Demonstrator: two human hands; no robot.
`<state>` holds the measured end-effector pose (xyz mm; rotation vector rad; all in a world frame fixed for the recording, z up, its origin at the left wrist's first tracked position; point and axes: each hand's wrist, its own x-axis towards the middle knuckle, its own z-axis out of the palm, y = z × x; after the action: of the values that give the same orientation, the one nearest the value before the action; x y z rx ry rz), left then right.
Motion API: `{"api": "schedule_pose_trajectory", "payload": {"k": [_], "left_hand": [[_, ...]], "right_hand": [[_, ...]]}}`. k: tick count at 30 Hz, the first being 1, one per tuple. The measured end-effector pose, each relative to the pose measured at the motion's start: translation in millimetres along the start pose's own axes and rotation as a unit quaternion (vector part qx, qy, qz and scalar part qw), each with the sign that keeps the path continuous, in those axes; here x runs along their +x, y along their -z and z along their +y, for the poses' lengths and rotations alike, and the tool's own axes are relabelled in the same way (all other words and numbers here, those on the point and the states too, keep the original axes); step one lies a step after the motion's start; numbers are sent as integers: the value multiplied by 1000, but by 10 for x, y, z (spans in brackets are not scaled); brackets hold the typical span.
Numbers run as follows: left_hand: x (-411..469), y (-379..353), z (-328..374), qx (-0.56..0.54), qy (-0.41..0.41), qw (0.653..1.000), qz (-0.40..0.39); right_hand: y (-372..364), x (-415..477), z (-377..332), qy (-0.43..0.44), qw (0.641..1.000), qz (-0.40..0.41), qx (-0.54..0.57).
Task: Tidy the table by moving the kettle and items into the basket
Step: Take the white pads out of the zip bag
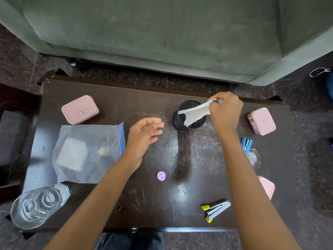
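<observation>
One black mesh basket (189,121) stands near the tabletop's (126,98) far edge, with the right hand (225,110) pinching one white tissue (195,112) over its mouth and the left hand (144,132) open, holding nothing. There are two lidded boxes, the left pink box (80,109) and the right pink box (263,120), plus one zip bag (88,152), one glass (38,204), one stapler (216,210) and one purple cap (161,175). A third pink piece (267,188) and blue items (246,143) are half hidden by the right forearm.

I saw the black mesh basket (187,106) upright on the surface, my right hand (226,110) pinching a white tissue (195,112) slanted over its open top.
</observation>
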<state>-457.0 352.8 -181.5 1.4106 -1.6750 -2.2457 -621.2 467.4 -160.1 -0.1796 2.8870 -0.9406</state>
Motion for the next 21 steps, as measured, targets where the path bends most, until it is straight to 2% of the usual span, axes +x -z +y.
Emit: {"api": "schedule_pose_trajectory", "payload": {"k": [5,9,12,16,19,21], "left_hand": [[-16,-26,-14,10,2,1000,-6],[-60,-9,-15,28,1,1000,-8],[-127,49,28,44,-20,999,-15],[-261,292,87,101,-90,990,-37],[-390,655,22,191,-139,972,-11],[-498,935,-67,278,-157,947,28]], "right_hand": [[-143,0,33,8,992,-75,-98],[-98,16,92,23,989,-103,-104],[38,-89,61,62,986,-56,-144],[93,-488,-59,130,977,29,-164],[-67,-892,-128,196,968,63,-142],[-225,-1153,-151,221,965,62,-124]]}}
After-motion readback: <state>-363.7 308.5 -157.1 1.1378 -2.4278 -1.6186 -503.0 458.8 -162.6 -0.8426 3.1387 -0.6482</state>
